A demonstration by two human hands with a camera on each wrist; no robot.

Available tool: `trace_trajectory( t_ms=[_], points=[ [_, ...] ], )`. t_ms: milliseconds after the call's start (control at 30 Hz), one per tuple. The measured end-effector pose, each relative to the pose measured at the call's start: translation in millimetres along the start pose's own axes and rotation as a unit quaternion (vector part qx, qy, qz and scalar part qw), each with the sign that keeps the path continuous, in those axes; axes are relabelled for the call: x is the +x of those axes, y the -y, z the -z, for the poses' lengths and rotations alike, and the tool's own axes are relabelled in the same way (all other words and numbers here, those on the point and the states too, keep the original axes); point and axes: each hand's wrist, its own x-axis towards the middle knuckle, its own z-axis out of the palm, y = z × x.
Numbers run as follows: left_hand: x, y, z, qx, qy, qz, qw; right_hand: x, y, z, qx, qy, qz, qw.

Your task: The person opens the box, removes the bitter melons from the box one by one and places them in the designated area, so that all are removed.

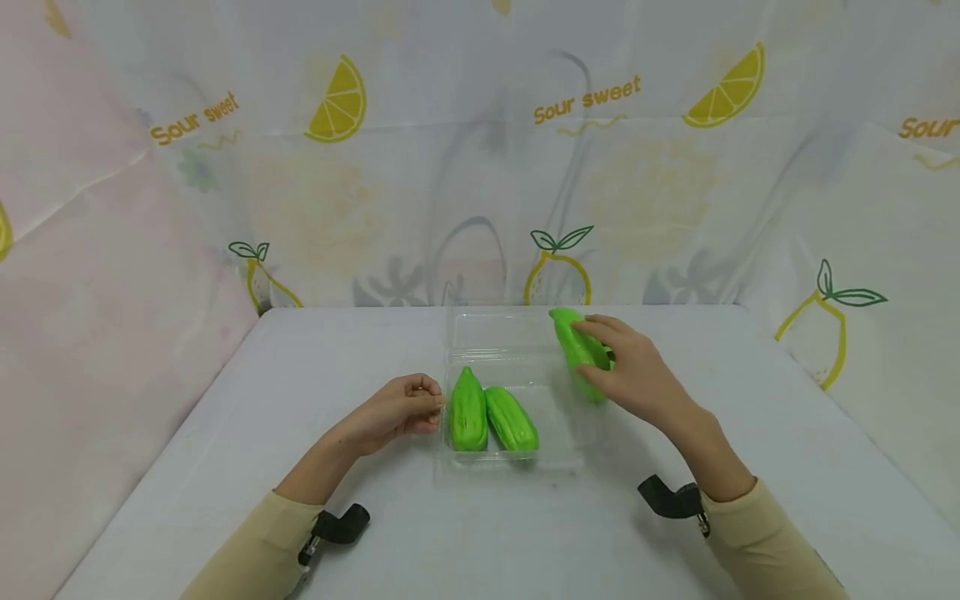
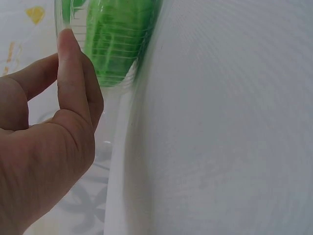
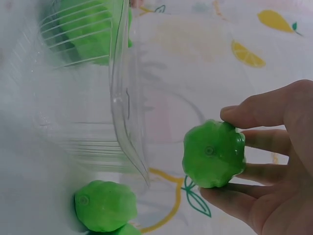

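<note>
My right hand [image 1: 630,367] holds a green ridged bitter melon [image 3: 212,154] in the air by the right side of a clear plastic box [image 1: 555,425]. Thumb and fingertips grip its sides. Two similar melons lie inside the box, one upright along the left wall [image 1: 468,412] and one slanting beside it [image 1: 512,419]. At the box's left edge, my left hand [image 1: 397,408] pinches the rim between thumb and fingers. Beyond the box's right side, the right wrist view shows another green melon [image 3: 105,205] with more green behind it, mostly hidden from the head view by my right hand.
The box's clear hinged lid [image 1: 498,333] stands open at the back. Underneath is a white-covered table [image 1: 360,533]. A lemon-print cloth [image 1: 420,183] hangs behind and along both sides.
</note>
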Motion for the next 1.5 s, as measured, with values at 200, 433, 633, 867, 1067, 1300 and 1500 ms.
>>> trace_trajectory(
  t_ms=[200,433,633,867,1067,1300,1500],
  points=[
    [0.2,-0.5,-0.3,-0.002,0.001,0.001,1.0,1.4,-5,4,0.006,-0.013,-0.001,0.9999],
    [-0.1,-1.3,-0.4,-0.002,-0.001,0.001,1.0,3.2,-13,9,0.025,-0.019,-0.008,0.9995],
    [-0.3,-1.3,-0.4,-0.002,-0.001,0.002,1.0,4.0,-20,15,0.029,-0.016,-0.031,0.999],
    [-1.2,-1.4,0.7,0.0,0.0,0.002,1.0,4.6,-27,24,0.039,-0.02,-0.056,0.9975],
    [-0.9,-0.9,1.3,-0.003,0.001,0.003,1.0,3.1,-31,30,0.039,-0.018,-0.073,0.9964],
    [-0.8,-0.8,1.2,-0.005,0.004,0.001,1.0,1.7,-42,32,0.025,-0.017,-0.09,0.9955],
    [-0.9,-1.7,1.1,-0.001,0.003,0.001,1.0,2.3,-50,33,0.017,-0.013,-0.106,0.9941]
  ],
)
